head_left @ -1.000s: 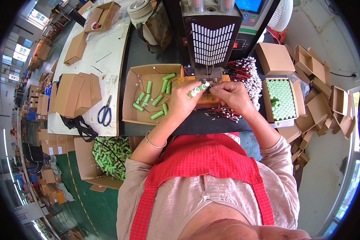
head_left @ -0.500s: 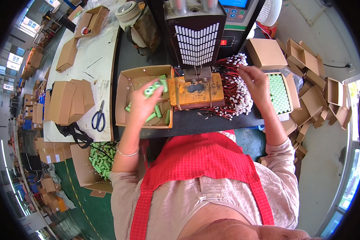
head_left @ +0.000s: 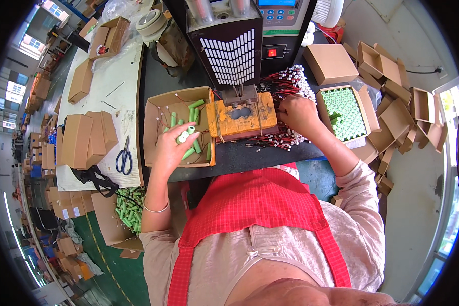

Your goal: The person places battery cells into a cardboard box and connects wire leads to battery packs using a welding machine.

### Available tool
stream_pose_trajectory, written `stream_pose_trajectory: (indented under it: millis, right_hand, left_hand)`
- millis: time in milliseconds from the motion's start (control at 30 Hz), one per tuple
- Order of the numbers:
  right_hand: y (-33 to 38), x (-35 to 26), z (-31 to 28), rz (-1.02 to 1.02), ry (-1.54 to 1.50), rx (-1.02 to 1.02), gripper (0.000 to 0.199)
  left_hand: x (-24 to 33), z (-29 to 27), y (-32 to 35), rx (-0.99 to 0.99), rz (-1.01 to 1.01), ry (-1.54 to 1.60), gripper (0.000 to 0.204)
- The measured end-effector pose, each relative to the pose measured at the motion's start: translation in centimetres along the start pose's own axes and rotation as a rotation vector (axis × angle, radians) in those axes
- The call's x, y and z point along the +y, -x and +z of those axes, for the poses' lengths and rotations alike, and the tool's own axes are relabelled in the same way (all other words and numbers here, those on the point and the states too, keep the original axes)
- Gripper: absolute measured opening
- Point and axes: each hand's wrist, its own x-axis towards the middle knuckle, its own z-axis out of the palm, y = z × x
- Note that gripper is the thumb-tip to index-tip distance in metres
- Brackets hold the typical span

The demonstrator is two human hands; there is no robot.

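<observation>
Several green battery cells (head_left: pixel 185 134) are gathered in my left hand (head_left: pixel 169 149), their pale round ends facing up. That hand hovers over the near side of an open cardboard box (head_left: pixel 154 97), where more green cells and thin wires lie. My right hand (head_left: pixel 299 116) reaches into a heap of red and black wire leads with white connectors (head_left: pixel 303 84). Its fingers are curled together by the right end of the yellow block (head_left: pixel 239 125); what they pinch is hidden. The block sits under the tips of a spot welder (head_left: pixel 228 56).
Right of the leads stands a box packed with upright green cells (head_left: pixel 348 115), with a gap near its left side. A closed carton (head_left: pixel 330 64) lies behind it. Scissors (head_left: pixel 124 160) rest on the white table at left. A lower carton holds loose cells (head_left: pixel 130 209).
My right hand has come down and left into the wire leads. The left hand has lowered slightly with its cells, and more cells now lie in the box. A gap shows among the packed cells.
</observation>
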Motion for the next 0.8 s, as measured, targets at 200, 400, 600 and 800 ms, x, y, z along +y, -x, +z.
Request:
stream_pose_trajectory:
  millis: [200, 400, 600, 800]
  right_hand:
    - [-0.5, 1.5, -1.8, 0.247, -0.542, -0.001, 0.023]
    - [0.9, 1.1, -3.9, 0.312, -1.281, 0.197, 0.017]
    - [2.1, -2.2, -3.7, 0.262, -1.795, 0.260, 0.012]
    - [2.7, -4.1, -2.9, 0.248, -1.779, 0.263, 0.008]
  left_hand:
    - [2.0, 2.9, -0.2, -0.204, -0.031, 0.612, 0.031]
    - [3.7, 5.8, -0.8, -0.161, -0.075, 0.890, 0.031]
    - [6.0, 9.8, -0.9, -0.249, -0.101, 1.119, 0.030]
    - [6.7, 11.1, -0.7, -0.200, -0.161, 1.186, 0.031]
